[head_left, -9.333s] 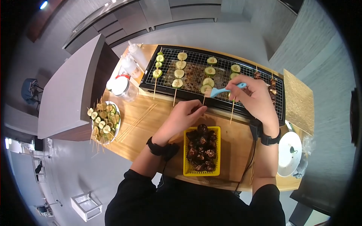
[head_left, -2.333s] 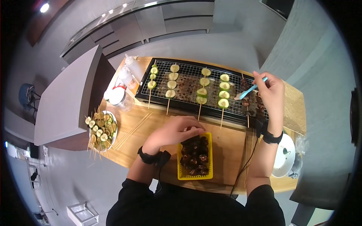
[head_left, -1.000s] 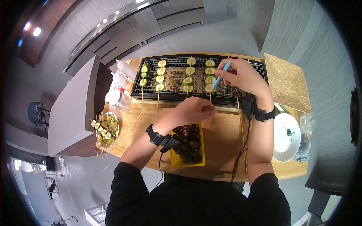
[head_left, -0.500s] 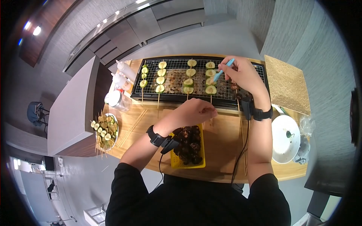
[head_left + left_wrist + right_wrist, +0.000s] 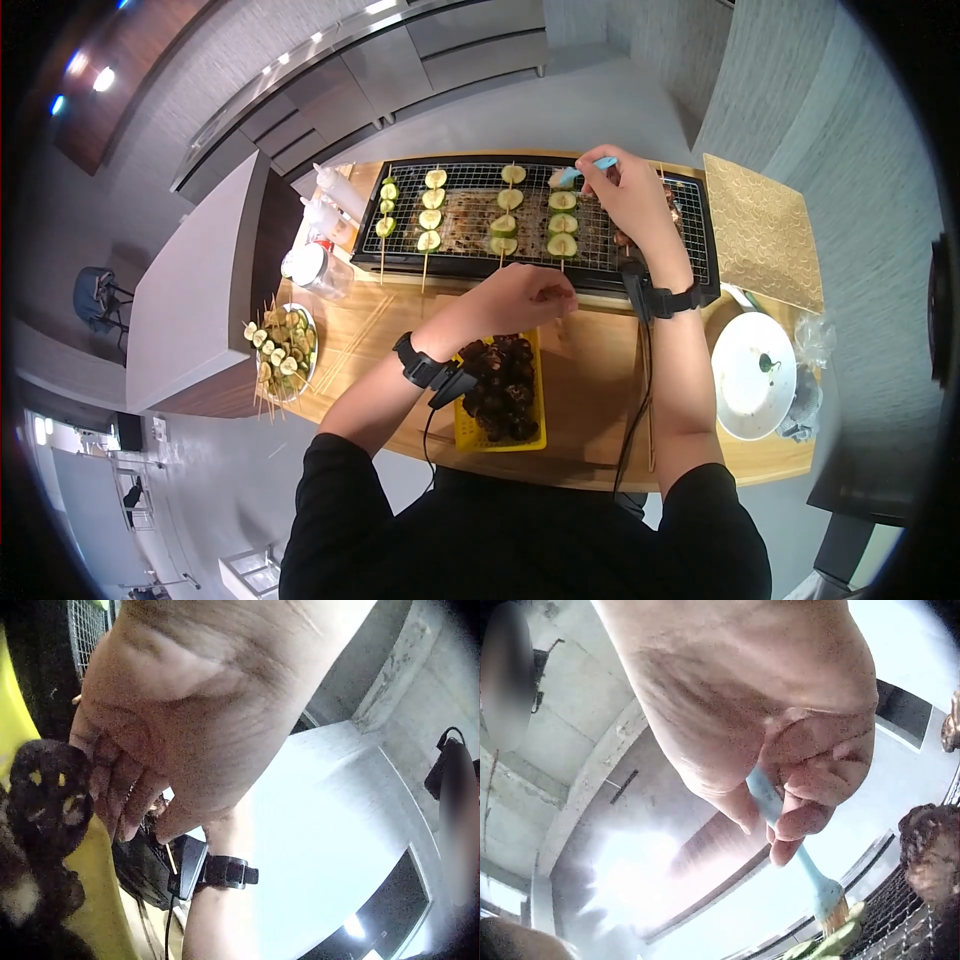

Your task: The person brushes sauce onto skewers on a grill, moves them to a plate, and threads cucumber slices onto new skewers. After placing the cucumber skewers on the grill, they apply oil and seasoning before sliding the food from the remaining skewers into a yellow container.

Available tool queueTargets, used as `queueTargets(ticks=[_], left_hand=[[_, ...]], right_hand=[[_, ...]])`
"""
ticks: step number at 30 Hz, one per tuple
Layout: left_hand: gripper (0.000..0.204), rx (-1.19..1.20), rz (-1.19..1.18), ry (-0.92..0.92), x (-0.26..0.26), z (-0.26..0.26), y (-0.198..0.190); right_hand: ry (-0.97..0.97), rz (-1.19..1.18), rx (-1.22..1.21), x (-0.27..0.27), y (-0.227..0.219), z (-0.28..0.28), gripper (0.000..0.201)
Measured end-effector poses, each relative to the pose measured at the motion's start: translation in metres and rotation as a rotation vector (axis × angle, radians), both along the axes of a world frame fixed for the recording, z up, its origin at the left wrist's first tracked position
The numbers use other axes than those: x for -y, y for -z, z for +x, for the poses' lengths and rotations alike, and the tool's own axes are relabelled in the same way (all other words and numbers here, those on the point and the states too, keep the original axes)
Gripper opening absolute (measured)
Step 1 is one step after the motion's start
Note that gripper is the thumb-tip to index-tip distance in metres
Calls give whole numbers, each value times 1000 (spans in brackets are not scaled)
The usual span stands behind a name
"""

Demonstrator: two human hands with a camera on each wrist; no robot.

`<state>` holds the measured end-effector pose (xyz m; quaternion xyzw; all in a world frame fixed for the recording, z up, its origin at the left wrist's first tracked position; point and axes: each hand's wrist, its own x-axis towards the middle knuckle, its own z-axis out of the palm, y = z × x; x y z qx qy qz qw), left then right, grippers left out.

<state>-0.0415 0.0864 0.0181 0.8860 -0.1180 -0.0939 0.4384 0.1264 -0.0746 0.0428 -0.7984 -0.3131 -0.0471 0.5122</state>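
Observation:
My right hand (image 5: pixel 640 205) pinches a light blue basting brush (image 5: pixel 604 163) over the black grill (image 5: pixel 440 160). In the right wrist view, the bristles (image 5: pixel 835 916) lie on a green-rimmed zucchini slice (image 5: pixel 840 939), the farthest one on the fourth skewer from the left. Several slices of that zucchini skewer (image 5: pixel 562 224) show in a row on the wire grate. My left hand (image 5: pixel 515 298), fingers loosely curled and holding nothing, hovers between the grill and a yellow basket (image 5: pixel 541 415) heaped with dark mushrooms (image 5: pixel 508 390).
Three more zucchini skewers (image 5: pixel 431 219) lie to the left; dark-brown skewers (image 5: pixel 672 208) are partly hidden by my right arm. Squeeze bottles (image 5: pixel 338 188), a jar (image 5: pixel 322 270) and a plate of skewers (image 5: pixel 285 345) stand left. A gold board (image 5: pixel 762 232) and white bowl (image 5: pixel 752 405) lie right.
My right hand has moved the brush from the dark skewers to the fourth zucchini skewer, then along it from the nearest slice to the farthest. Over the last second the left hand stays nearly still.

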Motion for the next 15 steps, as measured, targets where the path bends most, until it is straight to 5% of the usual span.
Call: queueTargets(ticks=[15], left_hand=[[22, -85, -31, -35, 4, 14, 1]], right_hand=[[62, -68, 81, 13, -18, -4, 25]])
